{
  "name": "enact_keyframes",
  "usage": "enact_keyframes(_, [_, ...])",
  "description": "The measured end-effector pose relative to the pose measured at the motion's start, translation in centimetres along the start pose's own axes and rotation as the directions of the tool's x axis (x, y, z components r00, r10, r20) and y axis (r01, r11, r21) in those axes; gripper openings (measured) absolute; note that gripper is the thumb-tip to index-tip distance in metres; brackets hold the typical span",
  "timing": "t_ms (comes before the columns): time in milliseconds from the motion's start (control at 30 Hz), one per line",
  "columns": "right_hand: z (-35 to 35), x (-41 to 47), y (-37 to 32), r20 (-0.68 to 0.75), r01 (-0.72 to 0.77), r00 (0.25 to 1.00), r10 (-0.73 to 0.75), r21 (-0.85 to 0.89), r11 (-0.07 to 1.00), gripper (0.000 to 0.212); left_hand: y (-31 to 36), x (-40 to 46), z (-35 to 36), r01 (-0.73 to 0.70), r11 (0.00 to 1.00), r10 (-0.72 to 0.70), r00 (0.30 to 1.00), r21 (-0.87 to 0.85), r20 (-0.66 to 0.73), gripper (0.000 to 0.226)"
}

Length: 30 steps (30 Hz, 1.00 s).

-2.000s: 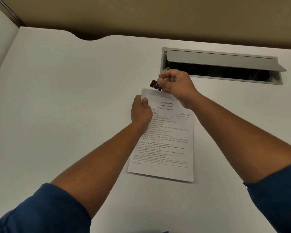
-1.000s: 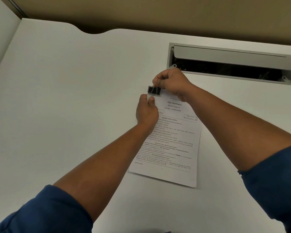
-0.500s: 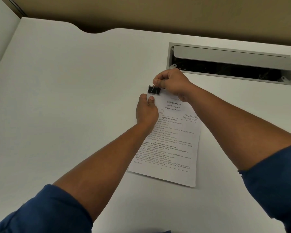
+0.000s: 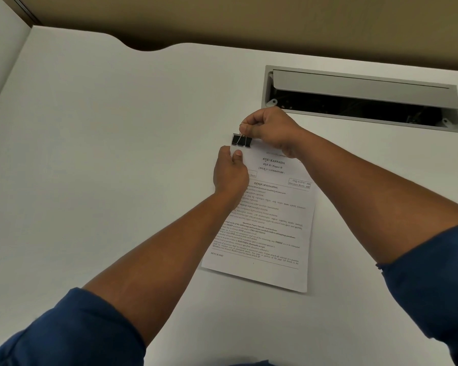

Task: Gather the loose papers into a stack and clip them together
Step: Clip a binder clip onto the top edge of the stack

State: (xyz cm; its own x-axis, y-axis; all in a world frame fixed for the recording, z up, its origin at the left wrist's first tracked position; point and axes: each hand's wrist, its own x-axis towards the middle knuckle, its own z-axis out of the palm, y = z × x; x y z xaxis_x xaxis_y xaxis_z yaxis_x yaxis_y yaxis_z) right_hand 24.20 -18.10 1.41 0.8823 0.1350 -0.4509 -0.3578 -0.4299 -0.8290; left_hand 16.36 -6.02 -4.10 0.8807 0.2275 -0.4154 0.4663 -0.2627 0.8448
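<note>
A stack of printed white papers (image 4: 273, 223) lies on the white desk (image 4: 103, 154), slightly skewed. A black binder clip (image 4: 240, 140) sits on the stack's top left corner. My right hand (image 4: 271, 129) pinches the clip's silver wire handle between thumb and fingers. My left hand (image 4: 230, 171) grips the stack's left edge just below the clip, thumb on top of the sheet. How many sheets the stack has is hidden.
An open cable tray (image 4: 360, 107) with a raised grey lid is sunk into the desk beyond my right hand. The desk's back edge has a curved notch (image 4: 143, 47) against a tan wall. A white partition (image 4: 0, 62) borders the left side.
Two seconds ago my right hand held the clip just above the stack's top edge. It has come down onto the top left corner and stayed there. My left hand has hardly moved.
</note>
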Motion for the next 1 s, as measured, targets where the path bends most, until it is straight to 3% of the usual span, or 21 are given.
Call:
enact_keyframes(467, [0.3,0.1,0.2,-0.045,0.023,0.999,-0.023,-0.002,1.0,0.013,0.0,0.0,0.2,0.006,1.0,-0.006,1.0,0.01,-0.004,0.015])
enact_keyframes(833, [0.2,-0.2,0.0,-0.006,0.014,1.0,-0.014,-0.034,0.999,0.022,0.2,-0.2,0.2,0.04,0.999,-0.04,0.999,-0.01,-0.004,0.015])
enact_keyframes(900, [0.3,-0.5,0.2,0.005,0.033,0.999,-0.033,-0.052,0.998,0.032,0.2,-0.1,0.2,0.041,0.999,-0.041,0.999,-0.001,-0.003,0.015])
enact_keyframes(1000, [0.1,-1.2,0.4,-0.001,0.072,0.997,-0.075,-0.228,0.971,0.081,0.4,-0.2,0.1,0.05,0.999,-0.05,0.999,-0.013,0.003,0.015])
